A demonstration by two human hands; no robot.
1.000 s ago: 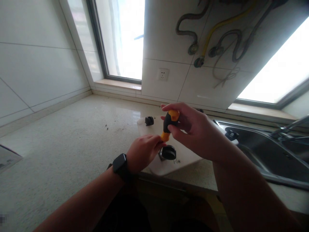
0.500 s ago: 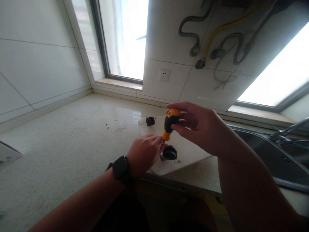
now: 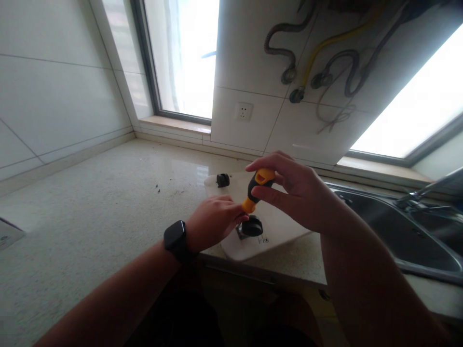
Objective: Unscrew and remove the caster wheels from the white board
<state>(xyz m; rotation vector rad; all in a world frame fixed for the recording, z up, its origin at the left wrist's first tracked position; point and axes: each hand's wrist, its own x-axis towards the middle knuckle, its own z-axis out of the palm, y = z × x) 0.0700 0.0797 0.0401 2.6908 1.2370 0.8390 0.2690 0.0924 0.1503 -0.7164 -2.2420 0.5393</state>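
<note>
My right hand (image 3: 302,193) is closed around the handle of a short yellow-and-black screwdriver (image 3: 249,205), which leans with its lower end towards my left hand. My left hand (image 3: 213,221) has its fingers pinched together just under the yellow collar; the shaft, the tip and whatever the fingers grip are hidden. Right beside those fingertips, a black caster wheel (image 3: 252,226) sits on a metal plate on a white panel (image 3: 284,224). Another black caster (image 3: 223,180) stands at the panel's far left corner. The panel lies flat on the speckled countertop (image 3: 119,202).
To the right is a steel sink (image 3: 383,226) with a faucet (image 3: 415,200). A wall socket (image 3: 243,112) and hoses with valves (image 3: 289,74) are on the tiled wall behind. Dark specks (image 3: 158,189) lie on the counter, whose front edge runs below my hands.
My right hand has turned around the screwdriver handle, and the handle's top has tilted slightly to the right. My left hand stays by its lower end. The whole view has shifted slightly.
</note>
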